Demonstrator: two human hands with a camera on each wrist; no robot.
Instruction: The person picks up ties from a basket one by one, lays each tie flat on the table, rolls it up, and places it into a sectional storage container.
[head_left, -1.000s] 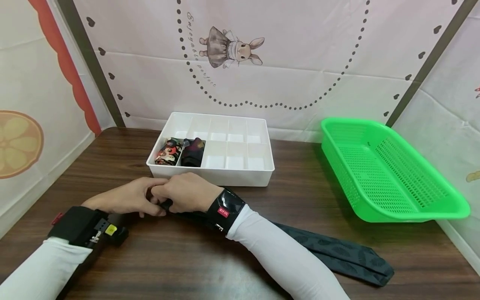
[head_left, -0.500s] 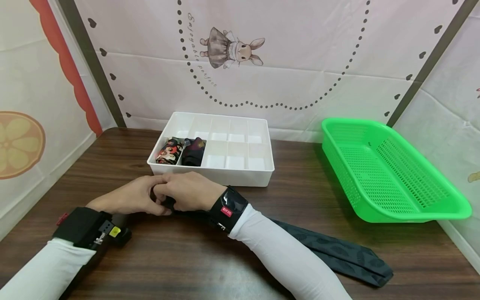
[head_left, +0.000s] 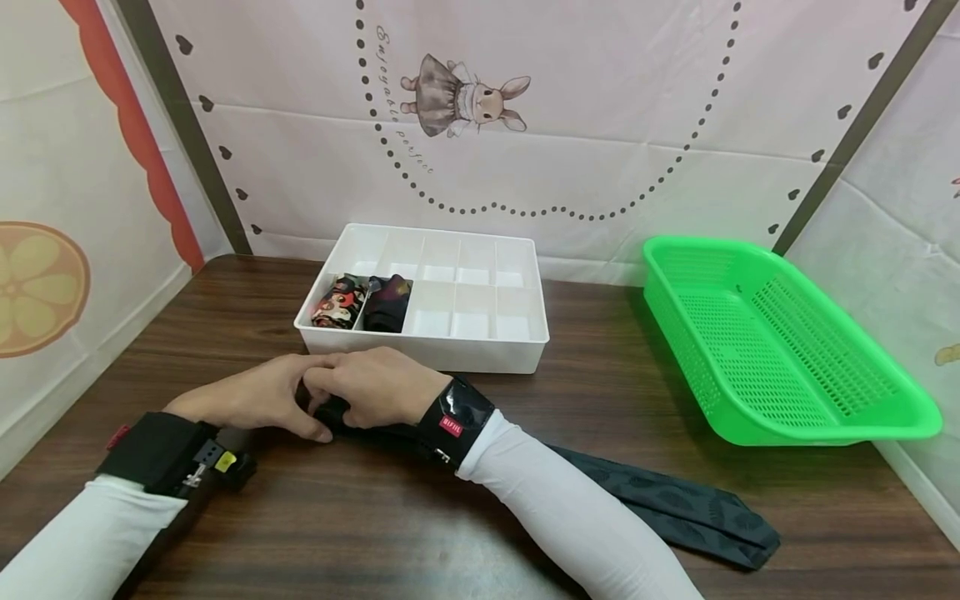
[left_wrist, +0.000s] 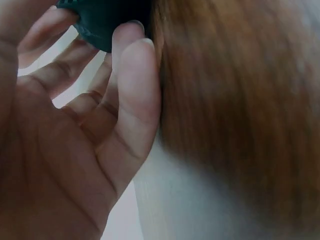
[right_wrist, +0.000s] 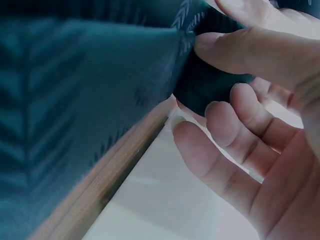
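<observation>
A dark necktie [head_left: 690, 508] with a leaf pattern lies slantwise on the table, its wide end at the lower right. Its other end is wound into a roll [right_wrist: 212, 82], largely hidden behind the fingers in the head view. My right hand [head_left: 386, 387] pinches this roll between thumb and fingertips, as the right wrist view shows. On the other side, my left hand [head_left: 258, 392] holds the roll with bent fingers; the dark cloth [left_wrist: 102, 22] shows at the top of the left wrist view. Both hands meet just in front of the white box.
Behind the hands stands a white divided box [head_left: 480, 354]. Two of its front-left compartments hold a patterned cloth roll [head_left: 341, 304] and a dark cloth roll [head_left: 387, 307]. A green plastic basket [head_left: 810, 433] sits at the right, near the printed cloth wall.
The necktie's wide end has slid slightly to the left. My hands stay near the same spot with small finger shifts, and the left thumb now sits a little lower and farther from the right fingers.
</observation>
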